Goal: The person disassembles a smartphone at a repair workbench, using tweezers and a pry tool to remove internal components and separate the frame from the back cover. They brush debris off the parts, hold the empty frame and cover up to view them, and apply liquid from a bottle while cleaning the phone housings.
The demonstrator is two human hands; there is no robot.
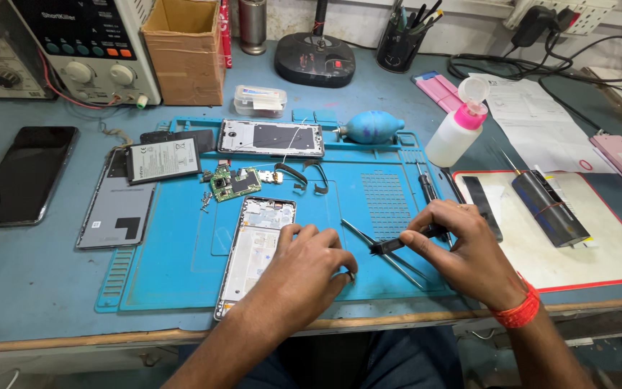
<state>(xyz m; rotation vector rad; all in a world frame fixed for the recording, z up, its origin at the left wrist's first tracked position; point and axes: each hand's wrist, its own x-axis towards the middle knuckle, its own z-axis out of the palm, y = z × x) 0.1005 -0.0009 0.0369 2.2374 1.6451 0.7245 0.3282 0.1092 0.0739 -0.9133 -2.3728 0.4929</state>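
An opened phone frame (253,248) lies on a blue work mat (181,259). My left hand (307,266) rests beside its right edge, fingers curled, pinching a small dark part near the mat. My right hand (462,252) grips a black tool (397,243) that points left toward my left hand. Metal tweezers (383,252) lie on the mat under the tool. A green circuit board (233,184), small screws (205,199) and curved metal pieces (304,176) sit above the frame.
A battery (163,160), a grey back cover (116,209), a second phone frame (271,138), a blue air blower (370,127), a white pump bottle (458,126), a dark phone (23,173), a white pad (563,238), a cardboard box (185,50) and bench instruments (84,47).
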